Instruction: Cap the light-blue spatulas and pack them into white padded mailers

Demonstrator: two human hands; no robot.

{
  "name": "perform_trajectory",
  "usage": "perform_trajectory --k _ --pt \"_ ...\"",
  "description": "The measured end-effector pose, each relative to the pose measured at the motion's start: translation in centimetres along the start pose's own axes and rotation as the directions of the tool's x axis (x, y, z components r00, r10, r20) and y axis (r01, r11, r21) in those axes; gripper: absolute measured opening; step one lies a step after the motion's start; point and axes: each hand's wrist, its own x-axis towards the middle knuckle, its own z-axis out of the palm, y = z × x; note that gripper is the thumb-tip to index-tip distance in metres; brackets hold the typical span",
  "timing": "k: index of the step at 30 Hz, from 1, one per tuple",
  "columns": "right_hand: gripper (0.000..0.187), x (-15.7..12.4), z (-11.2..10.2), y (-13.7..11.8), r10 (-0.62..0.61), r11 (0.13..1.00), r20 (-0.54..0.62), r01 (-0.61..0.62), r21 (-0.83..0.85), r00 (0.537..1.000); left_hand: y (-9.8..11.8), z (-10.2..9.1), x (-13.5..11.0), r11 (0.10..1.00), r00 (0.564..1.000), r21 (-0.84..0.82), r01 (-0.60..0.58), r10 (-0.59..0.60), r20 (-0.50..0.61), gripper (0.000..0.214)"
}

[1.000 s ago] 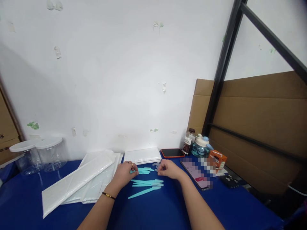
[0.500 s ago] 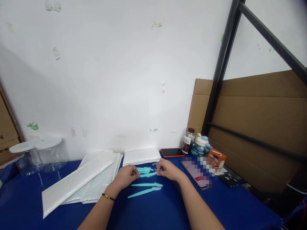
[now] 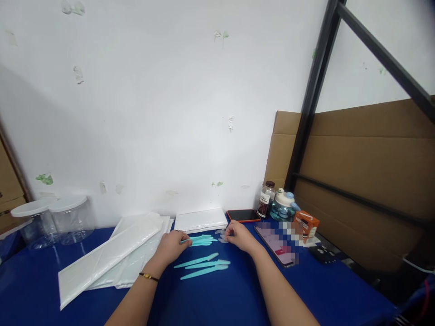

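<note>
My left hand (image 3: 174, 246) has its thumb and fingertips pinched on the handle end of an eyebrow razor in a small pile of turquoise eyebrow razors (image 3: 203, 240). My right hand (image 3: 239, 236) is pinched closed among small translucent blade caps (image 3: 222, 233), its fingertips on one of them; the exact grip is partly hidden. Nearer to me, three razors lie side by side: a slanted upper razor (image 3: 196, 261), a middle razor (image 3: 209, 264) and a lower razor (image 3: 203, 272). They show pale tips at the right.
White plastic mailer bags (image 3: 112, 260) overlap at the left, beside two lidded clear jars (image 3: 71, 222). A white stack (image 3: 200, 220) stands against the wall. On the right are an orange-edged phone (image 3: 244, 216), another phone (image 3: 275, 244), a brown-capped bottle (image 3: 265, 199), a water bottle (image 3: 283, 206) and an orange box (image 3: 306, 226).
One razor now lies above the two in front, released from my hands. My left hand has moved left to the pile's handle ends, and my right hand slightly up and right by the caps.
</note>
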Motion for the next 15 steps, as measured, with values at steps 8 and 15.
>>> perform_trajectory --k 8,15 --pt "0.021 -0.6 1.3 -2.6 -0.143 0.990 0.196 0.138 0.043 0.970 0.8 -0.3 -0.4 0.999 0.999 -0.006 -0.037 0.037 -0.036 0.025" --pt "0.011 -0.5 2.6 -2.7 -0.129 0.992 0.245 0.120 0.050 0.961 1.4 0.5 -0.7 0.988 0.976 -0.019 -0.152 0.154 0.152 0.017"
